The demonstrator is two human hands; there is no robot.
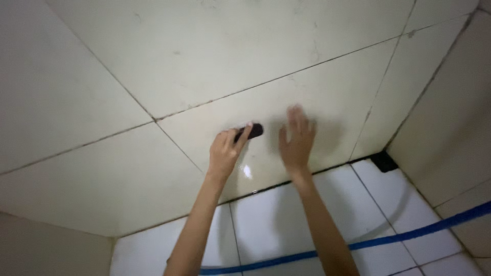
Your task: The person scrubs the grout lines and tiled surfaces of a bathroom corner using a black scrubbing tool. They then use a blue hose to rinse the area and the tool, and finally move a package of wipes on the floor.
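Note:
My left hand (226, 150) grips a small dark oblong object (252, 131) and presses it against a cream wall tile (286, 107). The object's right end sticks out past my fingers. My right hand (296, 140) is blurred, its fingers spread, flat against or just off the same tile a little to the right of the object. Both arms reach up from the bottom of the view.
Large cream tiles with dark grout lines cover the wall. White floor tiles (276, 220) lie below. A blue hose (358, 244) runs across the floor. A dark drain opening (383, 161) sits in the corner at right, where a side wall (455, 117) meets it.

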